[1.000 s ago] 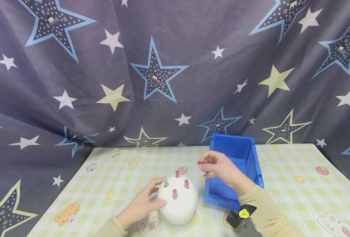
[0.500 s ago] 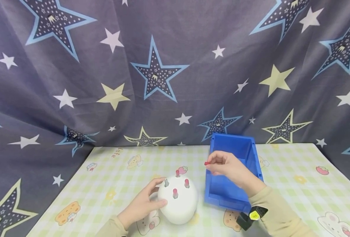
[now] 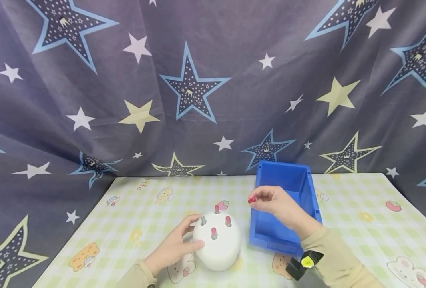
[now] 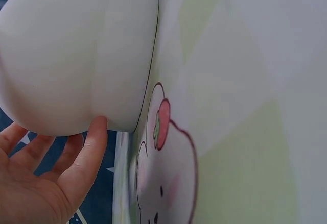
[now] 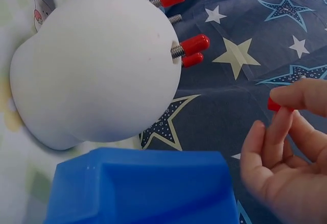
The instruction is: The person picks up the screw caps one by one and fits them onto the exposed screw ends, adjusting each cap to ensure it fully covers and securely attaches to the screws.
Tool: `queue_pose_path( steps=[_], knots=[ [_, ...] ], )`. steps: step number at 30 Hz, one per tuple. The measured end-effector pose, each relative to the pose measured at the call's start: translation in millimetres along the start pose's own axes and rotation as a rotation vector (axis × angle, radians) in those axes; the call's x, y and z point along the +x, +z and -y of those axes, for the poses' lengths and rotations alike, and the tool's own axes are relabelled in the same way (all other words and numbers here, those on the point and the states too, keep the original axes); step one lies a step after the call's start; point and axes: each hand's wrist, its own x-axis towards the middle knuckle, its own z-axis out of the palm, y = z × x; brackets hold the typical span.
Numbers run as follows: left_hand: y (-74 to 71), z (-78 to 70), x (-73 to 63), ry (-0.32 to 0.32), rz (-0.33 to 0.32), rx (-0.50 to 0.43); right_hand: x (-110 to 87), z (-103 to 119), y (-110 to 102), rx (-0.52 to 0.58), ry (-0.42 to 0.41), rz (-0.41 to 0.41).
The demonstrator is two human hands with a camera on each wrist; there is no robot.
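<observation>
A white rounded body [image 3: 218, 250] stands on the table, with threaded metal studs rising from its top. Several studs wear red caps [image 5: 195, 45], and one stud [image 3: 203, 220] at the left is bare metal. My left hand [image 3: 175, 246] holds the body's left side, thumb in front and fingers toward the back; in the left wrist view the left hand [image 4: 46, 183] touches the white wall. Above the left rim of a blue bin [image 3: 285, 244], my right hand [image 3: 276, 204] pinches a small red cap [image 3: 252, 200] between thumb and fingertips. The cap is partly hidden by the fingers.
The blue bin stands right of the white body, close to it, its interior partly hidden by my right arm. A checked cloth [image 3: 130, 216] with cartoon prints covers the table. Behind the table's back edge hangs a dark star-patterned curtain [image 3: 198, 140].
My right hand has moved slightly right, away from the white body, and the red cap between its fingers has turned to show more of its side. The left hand keeps its place.
</observation>
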Motion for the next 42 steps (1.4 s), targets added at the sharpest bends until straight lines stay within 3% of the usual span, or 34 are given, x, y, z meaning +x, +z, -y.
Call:
queue_pose_path(
  steps=[9,19,24,31,42],
  knots=[
    [0.5,0.1,0.6,-0.010,0.001,-0.004,5.0,7.3,7.3,-0.048,-0.026,0.014],
    [0.1,-2.5,1.7,-0.013,-0.006,-0.001,10.1,9.4,18.6,-0.012,-0.026,0.017],
    [-0.2,-3.6,0.8,-0.014,0.000,-0.004,14.4,15.7,27.5,-0.101,-0.070,0.029],
    [-0.7,-3.1,-0.2,-0.013,-0.003,-0.009,22.4,32.2,39.5,-0.258,-0.198,0.078],
    [-0.8,-2.3,-0.4,-0.001,0.007,-0.018,29.1,39.9,62.2,-0.379,-0.218,0.114]
  ],
)
